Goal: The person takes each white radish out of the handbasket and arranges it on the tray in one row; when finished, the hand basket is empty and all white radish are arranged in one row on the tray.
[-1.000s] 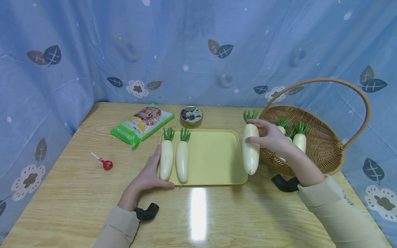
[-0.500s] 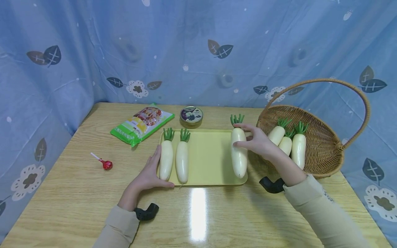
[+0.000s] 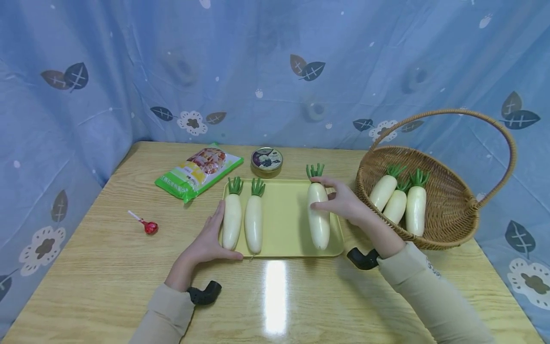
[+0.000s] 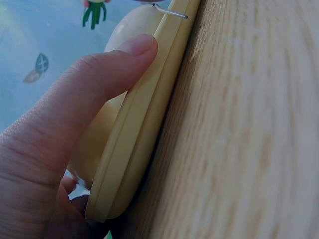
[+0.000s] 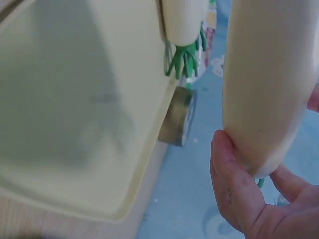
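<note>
In the head view my right hand (image 3: 343,203) grips a white radish (image 3: 319,220) with a green leaf top, holding it upright over the right part of the yellow tray (image 3: 283,215). The right wrist view shows thumb and fingers round the leafy end of that radish (image 5: 269,74), and bare tray surface (image 5: 60,99) beside it. My left hand (image 3: 209,241) rests at the tray's front left corner, fingers along its left side. Its thumb lies on the front rim (image 4: 119,134) in the left wrist view. Two more radishes, a left one (image 3: 232,222) and a right one (image 3: 254,224), lie side by side on the tray.
A wicker basket (image 3: 451,210) with a tall handle stands at the right, holding three radishes (image 3: 415,210). Behind the tray are a round tin (image 3: 267,160) and a green food packet (image 3: 199,169). A red lollipop (image 3: 150,227) lies at the left. A blue curtain (image 3: 258,71) hangs behind the table.
My right hand has carried the radish leftward from beside the basket to over the tray's right part. The left hand and the two radishes on the tray have stayed put.
</note>
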`<action>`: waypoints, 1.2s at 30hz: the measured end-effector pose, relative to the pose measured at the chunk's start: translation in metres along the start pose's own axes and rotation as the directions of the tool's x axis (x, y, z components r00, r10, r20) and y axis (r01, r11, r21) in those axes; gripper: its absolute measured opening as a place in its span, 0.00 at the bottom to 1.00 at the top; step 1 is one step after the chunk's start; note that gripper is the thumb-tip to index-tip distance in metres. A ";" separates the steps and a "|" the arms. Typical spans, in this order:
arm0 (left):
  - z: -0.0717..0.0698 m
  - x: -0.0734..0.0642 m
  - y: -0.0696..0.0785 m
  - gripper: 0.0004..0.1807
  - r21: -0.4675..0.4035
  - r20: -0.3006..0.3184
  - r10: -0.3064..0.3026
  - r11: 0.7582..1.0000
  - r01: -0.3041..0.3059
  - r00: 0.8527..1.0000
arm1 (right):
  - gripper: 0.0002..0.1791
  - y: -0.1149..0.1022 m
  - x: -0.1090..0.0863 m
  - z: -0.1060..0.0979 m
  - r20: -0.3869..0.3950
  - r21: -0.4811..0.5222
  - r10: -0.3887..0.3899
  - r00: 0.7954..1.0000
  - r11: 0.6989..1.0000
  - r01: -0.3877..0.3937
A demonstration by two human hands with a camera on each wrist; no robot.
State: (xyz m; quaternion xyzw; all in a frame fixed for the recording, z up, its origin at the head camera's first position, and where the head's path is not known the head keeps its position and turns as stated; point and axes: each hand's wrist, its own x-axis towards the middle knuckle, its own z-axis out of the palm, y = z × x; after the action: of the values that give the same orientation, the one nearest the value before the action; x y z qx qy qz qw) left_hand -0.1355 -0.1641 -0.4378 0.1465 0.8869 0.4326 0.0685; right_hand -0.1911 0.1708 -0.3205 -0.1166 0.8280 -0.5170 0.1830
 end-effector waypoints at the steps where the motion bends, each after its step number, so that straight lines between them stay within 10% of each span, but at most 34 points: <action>1: 0.000 0.000 0.000 0.78 -0.001 0.000 -0.001 1.000 0.001 1.000 | 0.39 0.000 0.001 0.002 0.004 -0.001 -0.007 1.000 1.000 0.007; 36: 0.001 0.001 -0.002 0.78 0.002 -0.018 0.021 1.000 -0.021 1.000 | 0.38 0.019 0.037 0.061 0.020 0.016 -0.021 1.000 1.000 0.021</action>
State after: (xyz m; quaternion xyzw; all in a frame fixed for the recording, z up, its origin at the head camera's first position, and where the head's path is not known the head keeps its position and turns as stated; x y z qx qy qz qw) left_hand -0.1362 -0.1639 -0.4398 0.1521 0.8863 0.4339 0.0560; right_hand -0.1992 0.1154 -0.3691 -0.1289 0.8207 -0.5244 0.1867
